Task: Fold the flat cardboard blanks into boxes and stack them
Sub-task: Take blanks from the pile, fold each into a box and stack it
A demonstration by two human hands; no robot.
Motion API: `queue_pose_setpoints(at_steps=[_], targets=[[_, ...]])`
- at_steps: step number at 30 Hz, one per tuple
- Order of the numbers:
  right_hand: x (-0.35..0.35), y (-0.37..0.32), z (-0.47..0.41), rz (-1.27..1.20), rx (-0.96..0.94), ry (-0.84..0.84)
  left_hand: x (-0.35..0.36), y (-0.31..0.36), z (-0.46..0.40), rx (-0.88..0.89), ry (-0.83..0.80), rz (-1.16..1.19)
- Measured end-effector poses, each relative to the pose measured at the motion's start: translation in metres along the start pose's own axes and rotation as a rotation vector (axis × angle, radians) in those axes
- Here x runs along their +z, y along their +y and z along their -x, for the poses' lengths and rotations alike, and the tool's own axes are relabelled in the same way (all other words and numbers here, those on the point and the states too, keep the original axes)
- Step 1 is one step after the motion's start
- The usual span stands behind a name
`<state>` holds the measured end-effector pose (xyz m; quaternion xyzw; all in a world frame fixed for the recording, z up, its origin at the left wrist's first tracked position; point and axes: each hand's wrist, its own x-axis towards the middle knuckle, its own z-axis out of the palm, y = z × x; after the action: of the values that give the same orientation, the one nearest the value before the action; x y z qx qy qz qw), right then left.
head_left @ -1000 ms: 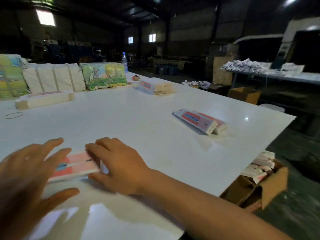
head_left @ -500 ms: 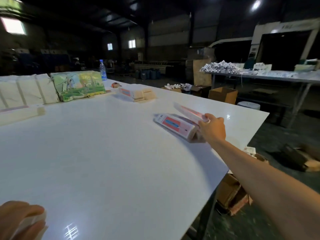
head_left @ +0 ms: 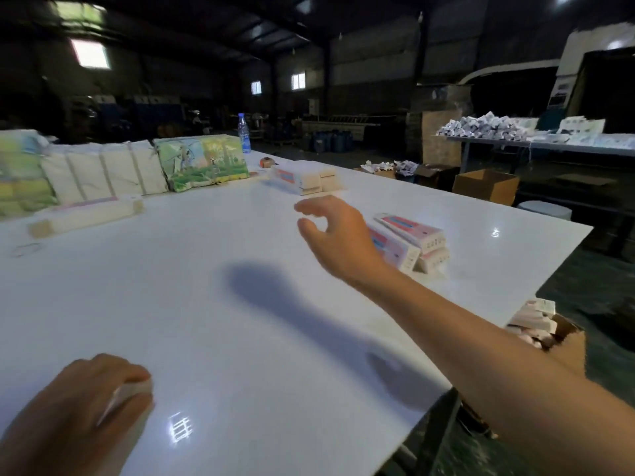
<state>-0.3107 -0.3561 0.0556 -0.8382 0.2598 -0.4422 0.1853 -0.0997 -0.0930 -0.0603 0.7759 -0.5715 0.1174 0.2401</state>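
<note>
Over on the right side of the white table (head_left: 206,304), the stack of folded boxes (head_left: 409,242) now has one more on top: half a second ago the right hand (head_left: 338,235) was setting it down, and now it's lifted off, fingers loose and empty, just beside the pile. So that box is done, I'd say. Near the bottom edge, the left hand (head_left: 79,407) grips something pale, probably the next blank (head_left: 130,395), though it's too blurry to call. Folding that one looks like what's next.
</note>
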Motion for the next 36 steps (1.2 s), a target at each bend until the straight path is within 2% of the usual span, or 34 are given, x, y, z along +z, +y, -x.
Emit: queue_pose_setpoints(at_steps=[2, 4, 7, 12, 16, 18, 21, 24, 27, 32, 33, 36], targets=[[0.037, -0.037, 0.023, -0.031, -0.136, -0.297, -0.011, 0.024, 0.002, -0.025, 0.032, 0.006], [0.074, -0.060, 0.048, 0.050, -0.202, -0.553, -0.021, 0.039, 0.004, -0.089, 0.043, -0.010], [0.109, -0.071, 0.075, 0.174, -0.268, -0.703, -0.029, 0.052, 0.007, -0.130, -0.009, -0.008], [0.119, -0.059, 0.090, 0.151, -0.324, -0.631, -0.030, 0.056, 0.009, -0.154, -0.010, 0.011], [0.120, -0.061, 0.093, 0.088, -0.369, -0.557, -0.062, 0.035, -0.002, -0.357, -0.084, 0.195], [0.123, -0.060, 0.093, 0.049, -0.402, -0.521, -0.093, 0.005, -0.003, -0.497, -0.114, 0.026], [0.129, -0.055, 0.092, 0.020, -0.444, -0.498, -0.143, -0.049, 0.023, -0.804, -0.157, -0.411], [0.137, -0.050, 0.087, 0.024, -0.476, -0.502, -0.165, -0.084, 0.063, -1.066, -0.244, -0.502], [0.144, -0.044, 0.085, 0.042, -0.492, -0.498, -0.164, -0.103, 0.075, -1.105, -0.246, -0.447], [0.143, -0.044, 0.086, 0.019, -0.452, -0.511, -0.170, -0.112, 0.067, -1.161, -0.149, -0.296], [0.142, -0.045, 0.087, 0.019, -0.452, -0.509, -0.168, -0.112, 0.066, -1.136, -0.133, -0.365], [0.136, -0.053, 0.091, 0.058, -0.465, -0.491, -0.159, -0.108, 0.064, -0.937, -0.139, -0.782]])
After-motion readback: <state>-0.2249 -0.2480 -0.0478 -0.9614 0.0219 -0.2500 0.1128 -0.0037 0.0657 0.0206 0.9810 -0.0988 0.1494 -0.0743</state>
